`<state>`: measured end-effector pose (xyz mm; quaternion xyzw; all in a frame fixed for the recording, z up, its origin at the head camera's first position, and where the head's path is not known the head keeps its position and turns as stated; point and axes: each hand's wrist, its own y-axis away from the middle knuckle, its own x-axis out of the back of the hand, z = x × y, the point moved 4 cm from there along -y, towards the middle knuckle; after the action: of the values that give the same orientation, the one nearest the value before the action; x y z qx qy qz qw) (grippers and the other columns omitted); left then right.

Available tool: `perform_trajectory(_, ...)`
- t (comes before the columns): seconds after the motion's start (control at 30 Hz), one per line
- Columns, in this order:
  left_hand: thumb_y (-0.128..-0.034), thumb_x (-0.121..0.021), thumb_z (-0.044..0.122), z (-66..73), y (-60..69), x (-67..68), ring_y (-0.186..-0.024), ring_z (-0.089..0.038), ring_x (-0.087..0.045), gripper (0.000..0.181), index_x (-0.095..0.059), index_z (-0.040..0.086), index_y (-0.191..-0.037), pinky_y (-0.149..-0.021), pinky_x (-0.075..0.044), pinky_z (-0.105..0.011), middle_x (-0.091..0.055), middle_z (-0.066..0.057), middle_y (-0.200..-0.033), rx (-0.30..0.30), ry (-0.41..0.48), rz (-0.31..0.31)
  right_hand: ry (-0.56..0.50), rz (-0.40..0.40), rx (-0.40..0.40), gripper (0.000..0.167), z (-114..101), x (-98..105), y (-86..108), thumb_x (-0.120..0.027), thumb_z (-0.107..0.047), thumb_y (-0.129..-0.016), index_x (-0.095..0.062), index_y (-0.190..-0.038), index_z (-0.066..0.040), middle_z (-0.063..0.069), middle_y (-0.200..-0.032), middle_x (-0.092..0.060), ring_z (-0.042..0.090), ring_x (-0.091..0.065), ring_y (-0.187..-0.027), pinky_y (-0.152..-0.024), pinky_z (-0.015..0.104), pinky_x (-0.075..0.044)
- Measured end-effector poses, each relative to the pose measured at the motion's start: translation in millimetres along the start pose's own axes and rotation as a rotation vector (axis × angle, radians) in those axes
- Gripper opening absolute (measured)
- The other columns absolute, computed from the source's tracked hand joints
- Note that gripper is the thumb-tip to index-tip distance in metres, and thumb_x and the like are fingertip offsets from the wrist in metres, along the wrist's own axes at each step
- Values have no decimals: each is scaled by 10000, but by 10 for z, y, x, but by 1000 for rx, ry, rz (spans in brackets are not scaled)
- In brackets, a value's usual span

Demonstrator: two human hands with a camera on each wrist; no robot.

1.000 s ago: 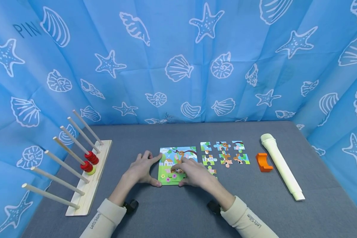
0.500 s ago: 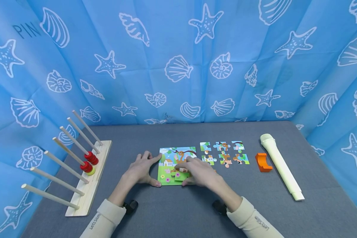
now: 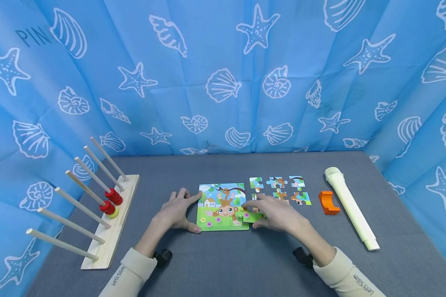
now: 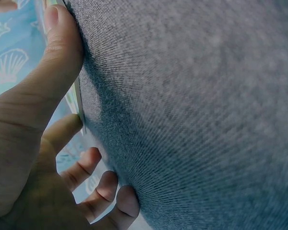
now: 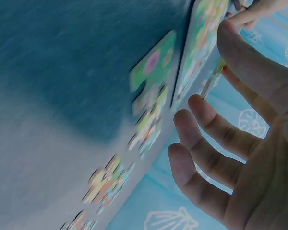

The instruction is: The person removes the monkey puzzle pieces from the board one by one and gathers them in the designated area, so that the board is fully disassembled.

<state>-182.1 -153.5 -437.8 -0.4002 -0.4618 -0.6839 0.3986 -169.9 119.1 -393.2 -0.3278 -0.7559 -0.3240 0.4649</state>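
A square puzzle board (image 3: pixel 209 203) with a monkey picture lies on the table. My left hand (image 3: pixel 174 212) touches its left edge, thumb near the lower corner and index finger near the upper one. My right hand (image 3: pixel 278 212) is beside the board's lower right corner, pinching a green puzzle piece (image 3: pixel 252 218) between thumb and forefinger. In the right wrist view this piece shows as a thin edge (image 5: pixel 213 80), while the other fingers stay loose. Near it, a green corner piece with a pink flower (image 5: pixel 154 60) lies on the table. The left wrist view shows the board's edge (image 4: pixel 78 96) against thumb and index finger.
Several puzzle pieces (image 3: pixel 299 198) lie in rows right of the board, some partly behind my right hand. Further right are an orange arch block (image 3: pixel 329 203) and a pale toy microphone (image 3: pixel 351 206). A wooden peg rack (image 3: pixel 113 222) with red and yellow rings stands left.
My right hand has moved rightward from over the board to its right edge, carrying the green piece. That uncovers the monkey's face. The left hand has kept its place.
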Motion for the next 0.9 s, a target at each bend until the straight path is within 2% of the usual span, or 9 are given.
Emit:
perform_trajectory(0.2,-643,-928,570,0,-2,-1,-1051,-268,-408,1156,-362,263,-1603,-717,-433,-390,-445,-107,-1302,-3,-4,-3,3,-39,-43,529,188,-4,120,-876,-219,-811,-693,-1307,-255,68,-1100,-661,178,-585,-849,-702,406,-528)
perform_trajectory(0.27,-643,-927,573,-1,-4,-2,-1052,-268,-408,1156,-361,263,-1603,-716,-434,-389,-444,-107,-1302,-3,-5,-5,4,-38,-41,541,252,-5,165,-879,-222,-806,-690,-1312,-257,91,-1156,-676,233,-638,-923,-754,468,-560)
perform_trajectory(0.37,-643,-925,576,-4,-8,-5,-1053,-267,-409,1158,-358,267,-1604,-715,-435,-385,-443,-104,-1304,3,-9,-10,17,-29,-32,550,346,0,232,-884,-235,-799,-687,-1312,-240,102,-1193,-696,247,-660,-989,-808,504,-575)
perform_trajectory(0.43,-643,-925,575,-6,-10,-6,-1054,-267,-409,1158,-356,273,-1604,-714,-434,-384,-442,-103,-1307,7,-10,-13,25,-25,-22,553,407,8,269,-888,-239,-794,-688,-1309,-223,91,-1166,-704,225,-655,-978,-799,471,-577)
perform_trajectory(0.5,-643,-925,576,-8,-12,-5,-1057,-267,-409,1157,-355,278,-1605,-714,-434,-384,-441,-103,-1311,9,-11,-16,34,-28,-34,556,468,15,300,-887,-246,-795,-684,-1312,-232,67,-1117,-697,167,-624,-916,-737,411,-562)
perform_trajectory(0.67,-646,-924,573,-12,-13,-7,-1055,-264,-404,1154,-352,284,-1605,-715,-423,-379,-438,-98,-1307,13,-5,-20,48,-25,-80,568,593,35,368,-888,-242,-790,-677,-1317,-273,96,-1166,-673,151,-611,-890,-641,379,-521)
perform_trajectory(0.73,-645,-926,571,-14,-13,-9,-1053,-261,-402,1154,-353,285,-1605,-716,-418,-376,-438,-95,-1303,15,-1,-20,50,-27,-95,567,624,31,387,-889,-233,-786,-683,-1314,-271,82,-1119,-665,146,-586,-847,-610,356,-490)
perform_trajectory(0.9,-646,-928,566,-16,-13,-9,-1048,-258,-399,1150,-355,288,-1604,-712,-410,-371,-437,-92,-1298,17,4,-19,68,-44,-102,569,682,2,413,-894,-212,-778,-692,-1306,-270,49,-1026,-630,126,-555,-789,-601,322,-474)
